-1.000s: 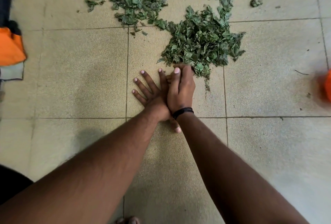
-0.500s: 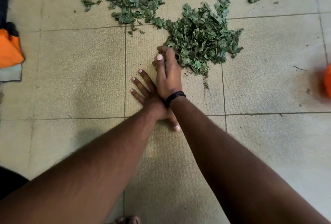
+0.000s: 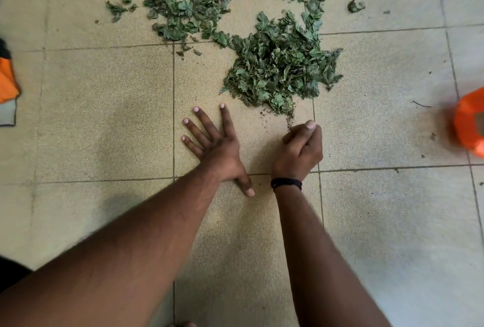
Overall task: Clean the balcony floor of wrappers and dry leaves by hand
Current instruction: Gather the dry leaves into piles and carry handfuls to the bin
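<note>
On rough beige tile (image 3: pixel 104 117), crumpled green leaf heap (image 3: pixel 280 70).

Our two arms reach forward and down, one hand flat, one curled.

Our left hand (image 3: pixel 214 143) lies palm down with its fingers (image 3: pixel 203 122) straight and spread wide, the thumb (image 3: pixel 245 185) angled back toward us, and the forearm runs in from the lower left. Our right hand (image 3: pixel 301 148) sits just beside it, apart from it, with the back of the hand up and the fingers (image 3: pixel 293 135) curled inward into a loose fist, the thumb laid along the top so that its nail faces up. We cannot tell whether anything is pinched inside. A dark band (image 3: pixel 286 183) circles our right wrist, and that forearm comes in from the lower right.
</note>
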`<state>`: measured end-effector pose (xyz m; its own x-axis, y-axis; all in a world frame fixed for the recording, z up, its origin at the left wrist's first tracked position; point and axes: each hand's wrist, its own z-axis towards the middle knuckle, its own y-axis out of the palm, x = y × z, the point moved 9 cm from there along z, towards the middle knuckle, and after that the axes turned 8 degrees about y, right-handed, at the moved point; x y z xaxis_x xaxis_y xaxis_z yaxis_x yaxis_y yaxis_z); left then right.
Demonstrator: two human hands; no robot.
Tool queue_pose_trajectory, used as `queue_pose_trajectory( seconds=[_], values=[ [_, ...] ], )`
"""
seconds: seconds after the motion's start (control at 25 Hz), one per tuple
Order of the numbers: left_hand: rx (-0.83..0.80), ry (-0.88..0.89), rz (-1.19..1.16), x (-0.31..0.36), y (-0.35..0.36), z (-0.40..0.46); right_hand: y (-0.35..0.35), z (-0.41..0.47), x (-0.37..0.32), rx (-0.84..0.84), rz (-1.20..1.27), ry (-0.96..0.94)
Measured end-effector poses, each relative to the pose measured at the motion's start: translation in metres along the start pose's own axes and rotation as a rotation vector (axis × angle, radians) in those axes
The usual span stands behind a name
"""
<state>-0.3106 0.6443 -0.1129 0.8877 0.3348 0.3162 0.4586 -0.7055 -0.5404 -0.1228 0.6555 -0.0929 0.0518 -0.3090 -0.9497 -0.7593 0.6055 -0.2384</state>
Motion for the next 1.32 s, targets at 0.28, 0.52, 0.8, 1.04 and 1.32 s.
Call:
queue_pose_trajectory(
  seconds=[0.28,0.52,0.8,1.04,1.32],
  values=[
    [-0.001,0.022,-0.015,0.000,0.003,0.000,0.045,0.065,-0.032,-0.175,0.016,-0.083],
    [-0.019,0.022,-0.030,0.000,0.004,-0.001,-0.013,0.092,-0.025,0.243,-0.253,-0.079],
    [-0.007,0.031,-0.028,0.001,0.004,-0.001,0.049,0.066,-0.019,-0.212,-0.442,-0.187],
    [-0.015,0.024,-0.009,0.001,0.005,0.002,-0.023,0.125,0.000,0.101,-0.663,0.053],
    [-0.001,0.002,0.017,0.001,0.004,0.001,-0.035,0.110,-0.015,-0.003,-0.633,-0.163]
  ],
)
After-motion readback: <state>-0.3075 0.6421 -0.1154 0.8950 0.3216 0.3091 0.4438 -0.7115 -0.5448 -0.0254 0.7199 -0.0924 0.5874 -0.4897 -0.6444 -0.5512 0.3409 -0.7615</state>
